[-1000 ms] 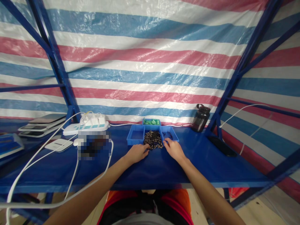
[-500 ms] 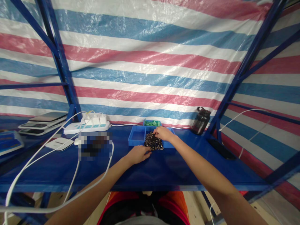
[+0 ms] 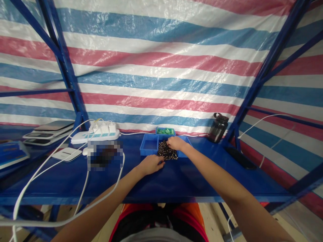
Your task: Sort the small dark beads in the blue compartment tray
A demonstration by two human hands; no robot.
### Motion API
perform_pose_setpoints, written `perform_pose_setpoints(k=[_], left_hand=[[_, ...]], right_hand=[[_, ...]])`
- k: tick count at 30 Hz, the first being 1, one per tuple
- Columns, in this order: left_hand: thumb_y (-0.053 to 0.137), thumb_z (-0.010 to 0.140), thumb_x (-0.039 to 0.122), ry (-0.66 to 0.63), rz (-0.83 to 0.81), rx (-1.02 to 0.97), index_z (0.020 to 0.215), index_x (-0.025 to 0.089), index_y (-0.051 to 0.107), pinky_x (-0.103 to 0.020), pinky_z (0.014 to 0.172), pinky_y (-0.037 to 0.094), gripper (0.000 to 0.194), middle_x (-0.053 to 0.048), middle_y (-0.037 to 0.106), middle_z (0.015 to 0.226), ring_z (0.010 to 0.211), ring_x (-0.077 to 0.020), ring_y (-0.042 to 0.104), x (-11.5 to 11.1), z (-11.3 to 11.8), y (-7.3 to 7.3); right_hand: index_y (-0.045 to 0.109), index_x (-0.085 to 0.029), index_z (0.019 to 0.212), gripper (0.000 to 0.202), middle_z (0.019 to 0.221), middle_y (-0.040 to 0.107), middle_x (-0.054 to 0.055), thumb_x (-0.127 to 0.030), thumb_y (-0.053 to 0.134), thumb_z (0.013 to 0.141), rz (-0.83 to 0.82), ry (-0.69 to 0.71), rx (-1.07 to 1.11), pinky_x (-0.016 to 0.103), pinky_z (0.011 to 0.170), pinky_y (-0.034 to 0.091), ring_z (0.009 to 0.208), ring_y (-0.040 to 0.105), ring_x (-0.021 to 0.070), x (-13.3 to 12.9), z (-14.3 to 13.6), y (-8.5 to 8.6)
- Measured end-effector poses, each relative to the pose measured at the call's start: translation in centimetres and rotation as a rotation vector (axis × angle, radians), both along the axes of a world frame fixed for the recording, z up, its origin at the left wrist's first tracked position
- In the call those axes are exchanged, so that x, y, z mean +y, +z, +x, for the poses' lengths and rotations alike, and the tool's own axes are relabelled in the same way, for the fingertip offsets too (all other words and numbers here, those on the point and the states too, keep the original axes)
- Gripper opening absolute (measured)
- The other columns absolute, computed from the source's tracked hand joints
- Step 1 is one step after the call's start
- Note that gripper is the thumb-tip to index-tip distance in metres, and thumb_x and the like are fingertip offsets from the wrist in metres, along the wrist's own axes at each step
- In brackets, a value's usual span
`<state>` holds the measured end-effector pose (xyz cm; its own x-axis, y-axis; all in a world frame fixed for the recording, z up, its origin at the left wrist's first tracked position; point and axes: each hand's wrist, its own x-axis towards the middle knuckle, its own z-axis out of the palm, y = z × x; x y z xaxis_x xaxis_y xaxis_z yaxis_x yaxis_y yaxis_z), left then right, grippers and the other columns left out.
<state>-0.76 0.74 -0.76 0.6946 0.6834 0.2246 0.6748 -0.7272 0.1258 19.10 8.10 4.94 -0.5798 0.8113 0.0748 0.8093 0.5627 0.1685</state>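
A heap of small dark and brass-coloured parts (image 3: pixel 167 154) lies between two blue bins, too small to name. My right hand (image 3: pixel 176 143) reaches over the heap's back edge with fingers curled downward and closed at the parts; whatever is in the fingertips is hidden. At the front left edge of the heap, my left hand (image 3: pixel 152 164) rests low by the table, fingers stretched out and slightly apart, holding nothing visible. The left blue bin (image 3: pixel 148 153) has a bare floor. My right forearm partly covers the right blue bin (image 3: pixel 186 152).
Behind the heap stands a blue bin of green pieces (image 3: pixel 165 131). A dark bottle (image 3: pixel 218 128) and a black phone-like slab (image 3: pixel 239 158) are to the right. On the left are a power strip (image 3: pixel 96 136), a white box (image 3: pixel 67 154), stacked scales (image 3: pixel 49 132) and looping white cables (image 3: pixel 118 178).
The whole view has shifted slightly, with the table things appearing a little further right and up. Both hands keep nearly the same places at the heap.
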Motion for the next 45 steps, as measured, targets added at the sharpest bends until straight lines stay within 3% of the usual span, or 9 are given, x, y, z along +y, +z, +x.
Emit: perform_pose_setpoints(k=[3, 5, 9, 12, 16, 23, 36, 45], left_hand=[[0.042, 0.092, 0.037, 0.015, -0.015, -0.029, 0.083, 0.019, 0.059, -0.024, 0.064, 0.043, 0.026, -0.005, 0.065, 0.076, 0.073, -0.0191, 0.062, 0.0, 0.0, 0.1], [0.041, 0.092, 0.037, 0.028, -0.031, -0.076, 0.088, 0.019, 0.059, -0.024, 0.066, 0.042, 0.025, -0.005, 0.065, 0.079, 0.075, -0.0187, 0.062, -0.2, 0.1, 0.3], [0.045, 0.09, 0.036, -0.025, -0.079, -0.174, 0.104, 0.019, 0.057, -0.023, 0.065, 0.041, 0.025, -0.004, 0.065, 0.082, 0.074, -0.0169, 0.061, -0.7, 0.1, 0.9], [0.048, 0.088, 0.034, -0.096, -0.096, -0.163, 0.1, 0.019, 0.058, -0.023, 0.065, 0.04, 0.022, -0.002, 0.064, 0.081, 0.073, -0.016, 0.059, -0.8, 0.0, 1.0], [0.048, 0.087, 0.032, -0.137, -0.085, -0.103, 0.086, 0.019, 0.061, -0.022, 0.064, 0.038, 0.018, -0.002, 0.063, 0.079, 0.072, -0.0154, 0.058, -0.6, -0.2, 0.7], [0.049, 0.087, 0.03, -0.175, -0.064, -0.065, 0.081, 0.019, 0.06, -0.022, 0.063, 0.037, 0.017, -0.001, 0.062, 0.076, 0.07, -0.015, 0.057, -0.7, -0.2, 0.6], [0.038, 0.094, 0.028, -0.194, -0.042, -0.113, 0.079, 0.018, 0.056, -0.021, 0.066, 0.038, 0.026, -0.001, 0.063, 0.08, 0.074, -0.014, 0.058, -0.4, -0.5, 0.9], [0.038, 0.095, 0.03, -0.193, -0.004, -0.12, 0.081, 0.018, 0.057, -0.021, 0.066, 0.039, 0.026, -0.001, 0.061, 0.079, 0.073, -0.0136, 0.058, -0.4, -0.2, 0.5]], right_hand=[[0.068, -0.014, 0.084, 0.016, 0.092, 0.068, 0.013, -0.013, 0.052, 0.081, 0.034, 0.013, 0.034, 0.028, 0.077, 0.043, 0.089, 0.062, 0.0226, -1.5, 0.5, 1.0], [0.066, -0.015, 0.085, 0.014, 0.088, 0.067, 0.01, -0.015, 0.052, 0.082, 0.056, 0.022, 0.151, 0.026, 0.074, 0.042, 0.084, 0.061, 0.0194, -3.6, 1.0, 0.8], [0.06, -0.018, 0.086, 0.011, 0.073, 0.063, -0.001, -0.015, 0.051, 0.08, -0.07, 0.076, 0.47, 0.02, 0.061, 0.038, 0.066, 0.057, 0.0123, -8.7, 1.5, -2.4], [0.058, -0.018, 0.075, 0.006, 0.065, 0.059, -0.003, -0.013, 0.056, 0.072, -0.108, 0.089, 0.443, 0.02, 0.056, 0.033, 0.058, 0.052, 0.0108, -10.6, 1.1, -5.0], [0.057, -0.018, 0.073, 0.003, 0.066, 0.06, -0.003, -0.015, 0.056, 0.073, -0.067, 0.074, 0.443, 0.02, 0.057, 0.031, 0.059, 0.051, 0.0108, -10.3, 0.5, -5.9], [0.058, -0.018, 0.079, 0.004, 0.068, 0.06, -0.003, -0.017, 0.054, 0.077, -0.061, 0.065, 0.482, 0.02, 0.057, 0.031, 0.06, 0.052, 0.0105, -10.7, 0.5, -6.2], [0.062, -0.019, 0.089, 0.013, 0.075, 0.064, 0.001, -0.028, 0.054, 0.086, -0.152, 0.082, 0.735, 0.021, 0.061, 0.039, 0.067, 0.058, 0.0129, -10.2, 1.6, -6.2], [0.06, -0.018, 0.082, 0.017, 0.068, 0.062, 0.0, -0.028, 0.049, 0.09, -0.178, 0.103, 0.74, 0.022, 0.059, 0.038, 0.062, 0.056, 0.0125, -10.3, 1.5, -6.3]])
